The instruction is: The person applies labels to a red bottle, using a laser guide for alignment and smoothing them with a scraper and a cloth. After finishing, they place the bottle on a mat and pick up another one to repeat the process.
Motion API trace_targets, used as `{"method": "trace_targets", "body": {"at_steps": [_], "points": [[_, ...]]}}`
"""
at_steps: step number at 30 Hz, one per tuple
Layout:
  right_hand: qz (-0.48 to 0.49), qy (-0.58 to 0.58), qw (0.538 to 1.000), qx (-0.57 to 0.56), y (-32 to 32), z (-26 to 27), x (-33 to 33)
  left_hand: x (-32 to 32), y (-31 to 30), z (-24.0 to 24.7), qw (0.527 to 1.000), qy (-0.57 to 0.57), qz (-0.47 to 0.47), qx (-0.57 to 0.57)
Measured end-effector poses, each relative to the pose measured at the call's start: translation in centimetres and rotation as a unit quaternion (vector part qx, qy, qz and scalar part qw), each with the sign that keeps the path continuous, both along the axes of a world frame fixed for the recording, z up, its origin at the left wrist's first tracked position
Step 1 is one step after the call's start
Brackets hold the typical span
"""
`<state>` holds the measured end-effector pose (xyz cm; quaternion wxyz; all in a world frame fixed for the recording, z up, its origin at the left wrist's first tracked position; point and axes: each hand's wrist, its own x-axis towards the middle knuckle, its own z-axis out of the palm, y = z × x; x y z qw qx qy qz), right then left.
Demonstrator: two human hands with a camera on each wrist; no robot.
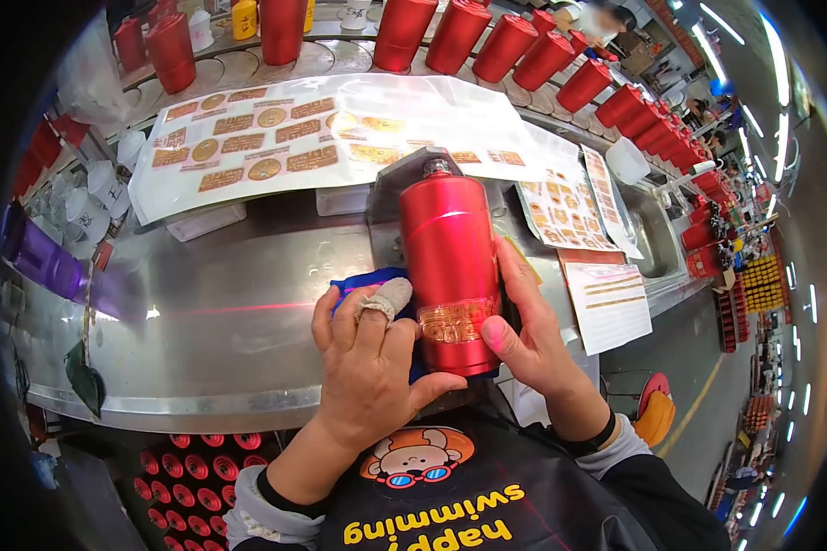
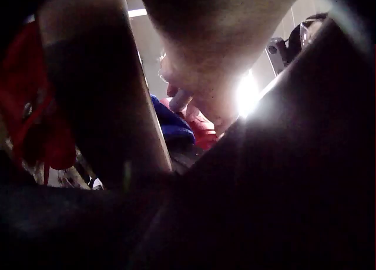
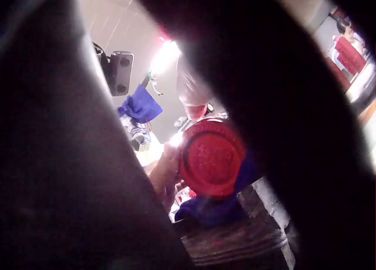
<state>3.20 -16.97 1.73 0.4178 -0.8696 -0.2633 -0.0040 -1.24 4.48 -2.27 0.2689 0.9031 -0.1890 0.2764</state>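
Observation:
A red metal bottle [image 1: 446, 248] lies lengthways on a grey holder, neck pointing away, with a gold sticker [image 1: 455, 321] near its base. My left hand [image 1: 368, 358] grips a blue cloth [image 1: 363, 280] against the bottle's left side, its thumb under the base; one finger wears a pale wrap. My right hand [image 1: 528, 340] holds the bottle's right side, its thumb pressing beside the sticker. The right wrist view shows the bottle's round base [image 3: 211, 158] with blue cloth [image 3: 208, 210] below it. The left wrist view is mostly dark, with a bit of cloth [image 2: 170, 123].
Sheets of gold stickers [image 1: 276, 138] lie on the steel table [image 1: 220, 312] behind the bottle. Many red bottles [image 1: 505, 46] stand along the back and right. A striped paper [image 1: 611, 303] lies at the right, a purple item [image 1: 41, 262] at the left, and more red bottles [image 1: 188, 468] under the table.

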Motion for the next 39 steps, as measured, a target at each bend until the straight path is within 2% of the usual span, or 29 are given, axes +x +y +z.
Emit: {"method": "trace_targets", "body": {"at_steps": [4, 13, 16, 19, 23, 33, 36, 39], "points": [[0.001, 0.015, 1.0, 0.005, -0.2, -0.1, -0.2, 0.3, 0.1, 0.9, 0.999, -0.036, -0.004, 0.038], [0.017, 0.022, 1.0, 0.004, -0.4, -0.3, -0.1, 0.2, 0.6, 1.6, 0.997, -0.036, 0.002, 0.074], [0.016, 0.023, 1.0, 0.012, -0.4, -0.3, 0.0, 0.2, 0.2, 0.2, 0.999, 0.021, -0.014, -0.021], [0.015, 0.016, 1.0, 0.005, -0.3, -0.3, 0.0, 0.4, -0.2, -1.3, 0.96, 0.139, -0.073, -0.231], [0.011, 0.0, 1.0, -0.001, -0.1, -0.5, 0.0, 1.2, -1.7, -1.9, 0.942, 0.14, -0.026, -0.303], [-0.006, -0.004, 1.0, -0.001, 0.3, -0.5, -0.2, 1.3, -1.3, -1.7, 0.935, 0.193, -0.037, -0.296], [-0.001, -0.003, 1.0, 0.01, 0.1, -0.9, -0.1, 1.5, -1.7, -1.6, 0.912, 0.194, -0.036, -0.36], [0.001, -0.01, 1.0, 0.01, 0.2, -0.8, -0.2, 1.3, -2.4, -0.6, 0.93, 0.213, -0.003, -0.3]]}}
